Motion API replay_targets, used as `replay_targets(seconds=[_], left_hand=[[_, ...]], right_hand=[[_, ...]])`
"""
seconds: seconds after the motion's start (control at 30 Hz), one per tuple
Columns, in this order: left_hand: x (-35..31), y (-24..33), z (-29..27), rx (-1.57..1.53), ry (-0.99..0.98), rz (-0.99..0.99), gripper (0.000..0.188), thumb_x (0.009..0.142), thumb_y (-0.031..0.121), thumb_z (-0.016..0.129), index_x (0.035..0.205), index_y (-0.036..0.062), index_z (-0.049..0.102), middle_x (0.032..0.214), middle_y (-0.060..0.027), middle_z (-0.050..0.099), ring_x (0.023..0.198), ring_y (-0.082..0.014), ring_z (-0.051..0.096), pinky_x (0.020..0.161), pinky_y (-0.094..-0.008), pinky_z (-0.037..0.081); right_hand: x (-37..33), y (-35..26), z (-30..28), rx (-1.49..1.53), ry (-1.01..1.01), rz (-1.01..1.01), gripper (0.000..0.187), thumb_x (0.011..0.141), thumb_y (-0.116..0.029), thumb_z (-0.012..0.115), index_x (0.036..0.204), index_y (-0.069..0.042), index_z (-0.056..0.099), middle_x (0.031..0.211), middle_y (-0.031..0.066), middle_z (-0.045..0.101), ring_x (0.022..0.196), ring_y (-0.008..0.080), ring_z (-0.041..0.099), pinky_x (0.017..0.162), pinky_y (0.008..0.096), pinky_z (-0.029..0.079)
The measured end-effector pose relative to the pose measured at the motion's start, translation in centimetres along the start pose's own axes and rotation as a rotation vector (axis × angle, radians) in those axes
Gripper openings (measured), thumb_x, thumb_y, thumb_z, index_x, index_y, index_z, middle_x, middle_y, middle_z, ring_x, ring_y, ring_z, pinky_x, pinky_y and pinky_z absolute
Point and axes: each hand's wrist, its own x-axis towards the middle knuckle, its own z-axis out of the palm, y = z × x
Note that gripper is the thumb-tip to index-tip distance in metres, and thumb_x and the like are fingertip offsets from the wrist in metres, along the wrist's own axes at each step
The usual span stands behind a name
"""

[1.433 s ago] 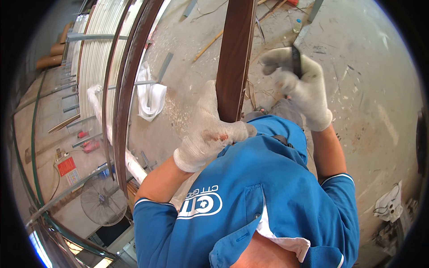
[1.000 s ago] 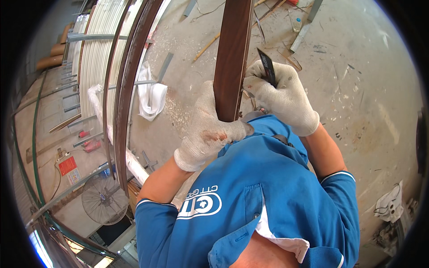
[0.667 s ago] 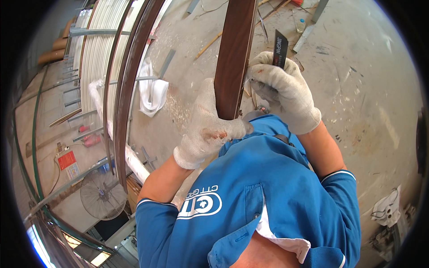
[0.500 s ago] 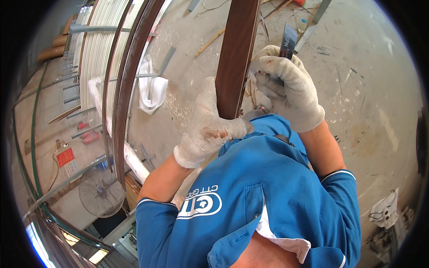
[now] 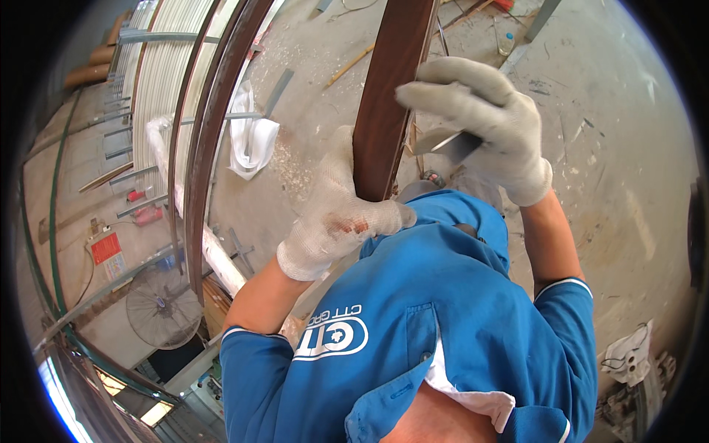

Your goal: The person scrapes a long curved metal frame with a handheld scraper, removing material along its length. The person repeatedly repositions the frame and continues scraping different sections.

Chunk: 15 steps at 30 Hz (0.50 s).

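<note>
A long dark brown wood-grain bar (image 5: 388, 103) runs from the top of the picture down to my belly. My left hand (image 5: 329, 210), in a whitish knitted glove with a reddish-brown stain, is wrapped around the near end of the bar. To the right of it is my right hand (image 5: 506, 136), gloved too, its upper fingers stretched toward the bar's right edge. Held low in that hand is a flat blade-like tool (image 5: 461, 145), dark on one part and pale metal toward its tip. How the thumb grips the tool is hidden.
Long brown bars (image 5: 214, 133) and stacked white profiles (image 5: 144, 96) lie on a rack at the left. A standing fan (image 5: 164, 306) is at lower left. White wrapping (image 5: 252, 144), a plastic bottle (image 5: 507, 44) and scraps lie on the concrete floor; a white bag (image 5: 629, 354) is at right.
My right hand has turned over and its fingers have stretched toward the bar. The tool has swung from pointing up to pointing left and down. My left hand keeps its hold.
</note>
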Motion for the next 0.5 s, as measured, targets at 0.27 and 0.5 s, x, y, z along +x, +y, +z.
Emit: replay_targets(seconds=[0.27,0.5], left_hand=[[-0.5,1.7,-0.2,-0.034,0.048,-0.021,0.078,0.061,0.005,0.085,0.129,-0.0026,0.048,0.099,-0.0061,0.055,0.083,-0.0123,0.057,0.071,-0.0277,0.051],[-1.0,2.1,-2.8,0.111,-0.053,0.029,0.083,0.071,0.023,0.085,0.138,-0.0035,0.043,0.108,-0.0072,0.055,0.084,-0.0128,0.058,0.074,-0.0261,0.049]], right_hand=[[3.7,1.9,-0.5,0.176,-0.318,-0.201,0.027,0.068,-0.005,0.075,0.094,-0.013,0.074,0.104,-0.002,0.071,0.08,0.0203,0.07,0.069,0.0296,0.057],[6.8,1.9,0.1,0.642,-0.086,0.138,0.017,0.1,-0.016,0.065,0.095,0.001,0.066,0.094,0.0044,0.066,0.081,0.0115,0.062,0.072,0.027,0.051]])
